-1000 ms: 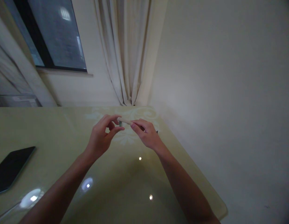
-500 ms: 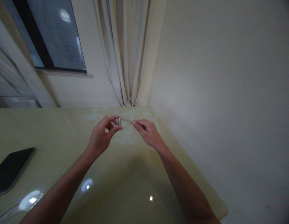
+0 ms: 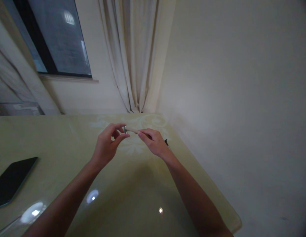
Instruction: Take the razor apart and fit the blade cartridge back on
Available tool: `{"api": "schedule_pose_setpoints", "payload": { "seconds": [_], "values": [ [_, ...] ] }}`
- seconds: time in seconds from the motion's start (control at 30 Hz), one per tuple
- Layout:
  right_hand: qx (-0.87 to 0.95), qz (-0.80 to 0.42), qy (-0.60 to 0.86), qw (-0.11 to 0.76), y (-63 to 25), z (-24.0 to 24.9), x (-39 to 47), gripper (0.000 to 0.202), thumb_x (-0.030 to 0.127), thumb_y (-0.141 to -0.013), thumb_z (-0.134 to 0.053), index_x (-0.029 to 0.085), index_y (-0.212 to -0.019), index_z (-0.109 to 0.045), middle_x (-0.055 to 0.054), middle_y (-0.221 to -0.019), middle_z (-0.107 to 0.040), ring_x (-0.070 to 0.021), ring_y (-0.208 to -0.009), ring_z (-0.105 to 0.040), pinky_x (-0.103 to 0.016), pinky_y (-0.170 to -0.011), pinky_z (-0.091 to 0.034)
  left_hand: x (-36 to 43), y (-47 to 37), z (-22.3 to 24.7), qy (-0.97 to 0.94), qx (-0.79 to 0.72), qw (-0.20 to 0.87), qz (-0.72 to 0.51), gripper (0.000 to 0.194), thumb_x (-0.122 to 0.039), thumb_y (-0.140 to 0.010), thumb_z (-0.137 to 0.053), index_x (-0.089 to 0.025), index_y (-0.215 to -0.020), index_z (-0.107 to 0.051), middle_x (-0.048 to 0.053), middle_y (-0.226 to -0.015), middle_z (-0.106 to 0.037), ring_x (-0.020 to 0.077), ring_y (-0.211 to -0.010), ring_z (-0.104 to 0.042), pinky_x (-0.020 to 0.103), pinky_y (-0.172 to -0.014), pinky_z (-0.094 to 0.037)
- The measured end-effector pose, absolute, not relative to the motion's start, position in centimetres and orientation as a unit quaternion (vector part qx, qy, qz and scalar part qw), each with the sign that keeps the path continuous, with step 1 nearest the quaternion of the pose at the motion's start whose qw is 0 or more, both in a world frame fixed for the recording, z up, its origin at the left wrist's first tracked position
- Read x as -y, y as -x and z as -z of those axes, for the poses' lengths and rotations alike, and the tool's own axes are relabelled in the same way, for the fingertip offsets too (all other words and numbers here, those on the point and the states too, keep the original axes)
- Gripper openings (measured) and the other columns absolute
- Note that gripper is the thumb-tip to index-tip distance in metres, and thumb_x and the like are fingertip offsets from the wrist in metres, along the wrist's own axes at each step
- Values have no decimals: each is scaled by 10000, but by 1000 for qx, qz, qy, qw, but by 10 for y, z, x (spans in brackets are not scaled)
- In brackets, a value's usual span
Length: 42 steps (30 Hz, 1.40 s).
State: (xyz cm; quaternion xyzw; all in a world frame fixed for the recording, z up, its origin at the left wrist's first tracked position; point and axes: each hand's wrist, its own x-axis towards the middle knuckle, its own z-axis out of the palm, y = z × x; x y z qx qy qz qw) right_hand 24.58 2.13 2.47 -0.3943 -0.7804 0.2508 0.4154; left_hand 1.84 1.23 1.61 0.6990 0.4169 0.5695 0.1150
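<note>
Above the far part of the table, my left hand (image 3: pixel 109 139) is closed, pinching a small shiny metal piece (image 3: pixel 125 130) upright between thumb and fingertips. Its exact kind is too small to tell. My right hand (image 3: pixel 153 141) is closed on a slim pale stick (image 3: pixel 132 130), its rear part hidden in the fingers. The stick points left, and its far end meets the metal piece; I cannot tell whether it sits inside it.
A black tablet-like slab (image 3: pixel 13 181) lies at the left on the glossy pale table (image 3: pixel 128 204). Beyond my right wrist shows a small black object (image 3: pixel 166 142), mostly hidden. A wall (image 3: pixel 232 98) borders the table's right side; a curtain (image 3: pixel 133 56) hangs behind.
My right hand has moved slightly left and down, bringing the stick to the middle of the metal piece from near its top. The small black object has come into view behind my right wrist.
</note>
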Motion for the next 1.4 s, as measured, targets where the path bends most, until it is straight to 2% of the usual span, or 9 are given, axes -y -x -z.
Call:
{"api": "schedule_pose_setpoints", "payload": {
  "seconds": [0.17,0.33,0.5,0.73,0.83,1.0,1.17,1.4],
  "values": [
    [779,-238,405,415,-245,-24,-22,298,365,-1069,-611,185,-1025,-844,-41,-884,-749,-172,-808,-632,-291,-753,-433,-15,-18,-14,-695,-422,122,-569,295,-425,-924,-763,-208,-1122,-741,-7,-856,-699,133,-636,-600,269,-631,-498],
    [790,-233,398,403,-244,-22,-22,331,379,-1070,-607,184,-917,-826,-28,-821,-707,-160,-757,-591,-287,-717,-406,-18,-18,-10,-695,-424,110,-570,310,-432,-917,-776,-203,-1124,-743,-8,-861,-697,131,-645,-600,271,-653,-505],
    [777,-251,404,412,-245,-19,-25,293,370,-1062,-620,179,-1018,-838,-36,-876,-734,-166,-792,-614,-284,-732,-423,-21,-18,-6,-690,-429,127,-569,318,-438,-914,-770,-199,-1123,-744,-7,-861,-700,129,-626,-593,263,-614,-488],
    [773,-246,416,411,-249,-16,-28,299,370,-1055,-616,189,-1001,-847,-41,-874,-751,-179,-806,-627,-299,-764,-433,-20,-16,-9,-681,-433,120,-578,281,-402,-913,-771,-212,-1118,-739,-8,-884,-703,124,-634,-599,263,-627,-496],
    [768,-276,401,416,-249,-15,-28,321,395,-1060,-606,182,-1041,-845,-43,-897,-758,-177,-816,-630,-291,-757,-435,-20,-17,-9,-684,-435,125,-572,294,-421,-915,-770,-210,-1118,-736,-7,-873,-704,127,-625,-603,263,-615,-491],
    [776,-271,406,399,-246,-13,-28,319,381,-1060,-606,175,-991,-840,-41,-877,-749,-182,-815,-631,-295,-756,-431,-23,-17,-5,-692,-439,122,-560,320,-455,-923,-761,-214,-1131,-730,1,-887,-713,134,-633,-607,261,-604,-486],
    [771,-277,415,396,-247,-12,-29,311,367,-1067,-598,179,-1042,-844,-52,-948,-779,-189,-866,-653,-293,-787,-442,-25,-18,-1,-687,-437,136,-564,312,-452,-922,-757,-207,-1113,-734,-1,-870,-708,129,-609,-601,263,-600,-488],
    [766,-270,423,401,-249,-11,-30,319,370,-1055,-605,162,-1012,-843,-45,-874,-755,-183,-817,-634,-292,-752,-426,-24,-18,-1,-684,-431,112,-578,285,-417,-921,-776,-214,-1118,-743,-8,-880,-702,122,-613,-582,260,-608,-483]
  ]
}}
